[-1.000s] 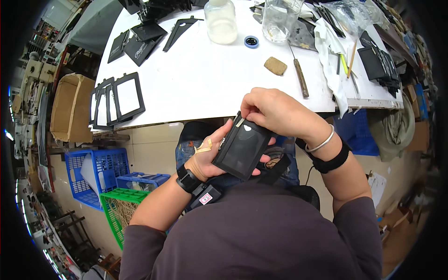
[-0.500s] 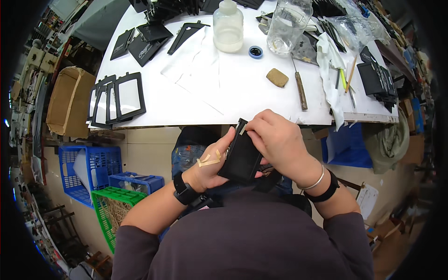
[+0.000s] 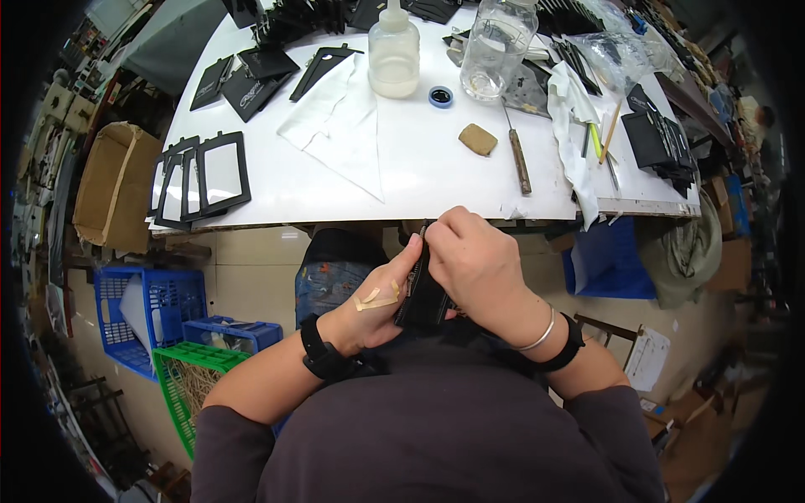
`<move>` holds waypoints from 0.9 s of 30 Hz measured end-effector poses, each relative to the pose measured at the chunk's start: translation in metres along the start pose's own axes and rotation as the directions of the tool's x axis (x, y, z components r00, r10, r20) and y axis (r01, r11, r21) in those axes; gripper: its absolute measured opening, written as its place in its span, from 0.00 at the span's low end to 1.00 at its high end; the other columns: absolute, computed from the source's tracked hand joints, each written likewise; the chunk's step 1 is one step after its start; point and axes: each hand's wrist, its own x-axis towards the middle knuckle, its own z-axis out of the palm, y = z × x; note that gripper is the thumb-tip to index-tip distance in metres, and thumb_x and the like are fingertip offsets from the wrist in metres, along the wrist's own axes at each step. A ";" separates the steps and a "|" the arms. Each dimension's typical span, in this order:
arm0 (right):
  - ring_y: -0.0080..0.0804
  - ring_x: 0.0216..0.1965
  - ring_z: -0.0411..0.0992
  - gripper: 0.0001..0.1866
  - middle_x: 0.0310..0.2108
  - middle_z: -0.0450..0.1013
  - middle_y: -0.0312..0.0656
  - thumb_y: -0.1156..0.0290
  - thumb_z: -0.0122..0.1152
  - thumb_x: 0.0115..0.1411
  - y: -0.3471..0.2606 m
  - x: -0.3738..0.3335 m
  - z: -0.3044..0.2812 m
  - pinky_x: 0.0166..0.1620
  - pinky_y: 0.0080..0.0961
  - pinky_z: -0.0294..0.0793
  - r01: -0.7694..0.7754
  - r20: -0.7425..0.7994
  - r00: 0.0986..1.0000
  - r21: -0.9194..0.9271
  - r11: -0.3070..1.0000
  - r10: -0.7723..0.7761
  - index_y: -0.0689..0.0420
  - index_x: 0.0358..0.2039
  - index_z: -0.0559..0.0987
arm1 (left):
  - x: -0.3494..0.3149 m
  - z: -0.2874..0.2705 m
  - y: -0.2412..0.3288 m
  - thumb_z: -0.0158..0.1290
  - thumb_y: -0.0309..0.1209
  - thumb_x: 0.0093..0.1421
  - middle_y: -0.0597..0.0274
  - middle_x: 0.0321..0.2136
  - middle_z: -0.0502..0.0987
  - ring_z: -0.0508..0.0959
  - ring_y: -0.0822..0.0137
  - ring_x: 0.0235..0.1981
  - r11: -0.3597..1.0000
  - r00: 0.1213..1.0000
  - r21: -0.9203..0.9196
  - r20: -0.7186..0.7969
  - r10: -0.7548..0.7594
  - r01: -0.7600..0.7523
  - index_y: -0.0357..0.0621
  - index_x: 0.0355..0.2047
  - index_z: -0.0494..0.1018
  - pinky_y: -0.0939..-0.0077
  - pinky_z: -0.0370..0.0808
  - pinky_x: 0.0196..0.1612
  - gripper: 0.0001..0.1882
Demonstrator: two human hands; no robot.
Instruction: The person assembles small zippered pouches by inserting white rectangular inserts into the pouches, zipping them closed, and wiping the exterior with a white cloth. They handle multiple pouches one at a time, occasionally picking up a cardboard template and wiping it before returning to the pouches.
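Just below the table's front edge, my left hand (image 3: 362, 317) holds a small black zippered wallet (image 3: 428, 300) from its left side, thumb along the zip edge. The wallet is tilted, so its zip edge shows and its flat face is mostly hidden. My right hand (image 3: 478, 261) is closed at the wallet's upper end, fingers bent and pressed together over it. What lies between those fingertips is hidden. Several narrow beige strips (image 3: 377, 299) stick to the skin near the base of my left thumb.
On the white table (image 3: 327, 197) stand a squeeze bottle (image 3: 394, 59) and a clear jar (image 3: 496, 59). Near them lie a blue-rimmed lid (image 3: 440, 97), a tan block (image 3: 478, 140), an awl-like tool (image 3: 520, 163) and black frames (image 3: 223, 172). Crates (image 3: 163, 314) stand at floor left.
The wallet has turned from showing its flat face to a more edge-on tilt. My right hand has moved over its upper end, and the beige strip at its fingertips is now out of sight.
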 end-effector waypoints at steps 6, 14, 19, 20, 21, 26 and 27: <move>0.24 0.22 0.70 0.02 0.24 0.68 0.38 0.78 0.56 0.48 0.019 0.005 -0.023 0.26 0.19 0.70 -0.495 0.312 0.868 0.466 0.733 0.387 0.60 0.24 0.72 | 0.003 -0.013 -0.002 0.27 0.53 0.65 0.49 0.52 0.66 0.70 0.48 0.50 0.969 0.960 -0.211 0.273 -0.067 0.128 0.44 0.58 0.57 0.53 0.73 0.49 0.31; 0.19 0.25 0.73 0.07 0.26 0.72 0.38 0.74 0.56 0.55 0.027 0.007 -0.039 0.28 0.16 0.72 -0.598 0.320 0.782 0.630 0.496 0.535 0.63 0.33 0.73 | 0.000 -0.008 -0.001 0.28 0.53 0.65 0.49 0.56 0.62 0.69 0.49 0.52 0.969 0.953 -0.226 0.301 -0.024 0.096 0.49 0.62 0.51 0.53 0.71 0.49 0.31; 0.28 0.24 0.72 0.09 0.27 0.68 0.42 0.75 0.62 0.50 0.004 -0.001 -0.030 0.29 0.23 0.71 -0.400 0.238 0.915 0.445 0.801 0.325 0.62 0.32 0.74 | -0.001 -0.008 -0.006 0.32 0.49 0.66 0.55 0.48 0.70 0.74 0.59 0.47 0.997 0.995 -0.073 0.089 0.034 -0.028 0.43 0.56 0.60 0.67 0.77 0.43 0.27; 0.29 0.23 0.71 0.08 0.26 0.68 0.41 0.75 0.61 0.51 0.005 -0.003 -0.028 0.29 0.23 0.71 -0.398 0.236 0.916 0.417 0.817 0.325 0.61 0.32 0.74 | -0.002 -0.007 -0.006 0.33 0.49 0.66 0.56 0.47 0.71 0.75 0.61 0.46 0.998 0.997 -0.050 0.066 0.041 -0.038 0.42 0.54 0.61 0.70 0.77 0.42 0.26; 0.29 0.23 0.71 0.08 0.26 0.69 0.41 0.75 0.61 0.51 0.007 -0.003 -0.027 0.29 0.23 0.71 -0.396 0.235 0.916 0.390 0.832 0.326 0.61 0.32 0.74 | -0.003 -0.007 -0.007 0.35 0.49 0.66 0.57 0.46 0.71 0.75 0.63 0.45 0.998 0.998 -0.045 0.040 0.040 -0.038 0.42 0.54 0.62 0.72 0.77 0.41 0.26; 0.27 0.24 0.73 0.05 0.26 0.71 0.41 0.76 0.57 0.54 0.021 -0.006 -0.022 0.29 0.21 0.71 -0.539 0.356 0.841 0.500 0.678 0.406 0.62 0.31 0.73 | -0.007 0.001 -0.006 0.33 0.49 0.66 0.57 0.46 0.71 0.75 0.62 0.45 0.993 0.998 0.100 -0.027 0.058 -0.055 0.43 0.55 0.61 0.68 0.77 0.43 0.26; 0.27 0.25 0.73 0.04 0.26 0.72 0.41 0.76 0.57 0.55 0.023 -0.006 -0.022 0.29 0.20 0.71 -0.608 0.414 0.794 0.552 0.571 0.445 0.62 0.30 0.73 | -0.008 0.002 -0.005 0.32 0.48 0.66 0.56 0.47 0.70 0.74 0.60 0.46 0.987 0.997 0.148 -0.040 0.069 -0.063 0.43 0.55 0.60 0.64 0.76 0.45 0.26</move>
